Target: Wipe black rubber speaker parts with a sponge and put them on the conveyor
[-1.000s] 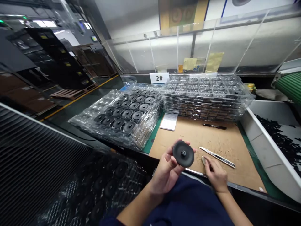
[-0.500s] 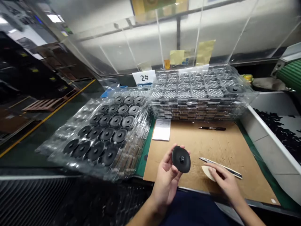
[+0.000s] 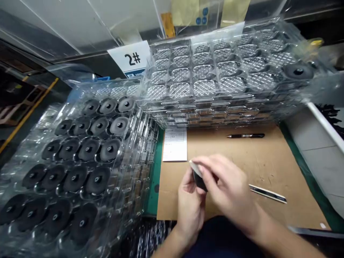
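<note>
My left hand grips a black round rubber-like disc, turned nearly edge-on and mostly hidden by my fingers. My right hand pinches a pale flat pad and presses it against the disc's rim. Both hands are above a brown cardboard sheet. A utility knife lies on the cardboard to the right of my right hand, partly covered by it.
A clear tray stack holding rows of black discs stands left. Another stack with a single disc stands behind. A pen, a paper slip, a "2#" card and a white bin are nearby.
My right hand has lifted the pale pad off the cardboard and brought it to the disc's rim. My left hand has turned the disc edge-on. The view has tilted down and closer.
</note>
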Action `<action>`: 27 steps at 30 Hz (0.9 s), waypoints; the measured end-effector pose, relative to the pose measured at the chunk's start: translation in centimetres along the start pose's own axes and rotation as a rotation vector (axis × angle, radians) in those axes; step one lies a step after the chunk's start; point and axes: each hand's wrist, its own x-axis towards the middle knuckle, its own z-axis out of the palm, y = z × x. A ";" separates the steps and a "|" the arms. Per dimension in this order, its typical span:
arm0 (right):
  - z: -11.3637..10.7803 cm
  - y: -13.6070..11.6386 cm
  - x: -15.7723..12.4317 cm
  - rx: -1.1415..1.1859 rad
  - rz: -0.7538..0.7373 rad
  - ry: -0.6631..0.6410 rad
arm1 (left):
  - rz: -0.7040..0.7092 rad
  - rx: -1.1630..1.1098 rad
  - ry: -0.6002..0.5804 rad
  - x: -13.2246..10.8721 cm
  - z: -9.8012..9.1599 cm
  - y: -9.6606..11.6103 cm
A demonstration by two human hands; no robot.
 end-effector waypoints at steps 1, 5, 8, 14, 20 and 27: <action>0.0 0.1 -0.1 0.017 -0.007 0.022 | 0.019 0.011 -0.001 0.2 -0.1 0.1; -0.5 0.2 -0.1 0.099 0.027 -0.178 | 0.044 0.035 -0.002 0.4 -0.1 0.3; -0.5 0.5 1.0 0.045 0.017 -0.037 | -0.017 0.043 -0.022 0.5 0.3 0.1; -2.1 1.5 0.4 0.088 -0.061 -0.220 | -0.095 0.006 -0.053 1.0 0.4 0.2; -4.2 2.8 0.6 -0.226 -0.082 -0.064 | -0.187 -0.080 -0.106 1.4 1.1 0.1; -4.1 3.5 1.9 -0.323 -0.127 -0.145 | -0.407 -0.093 -0.163 1.9 0.6 -0.1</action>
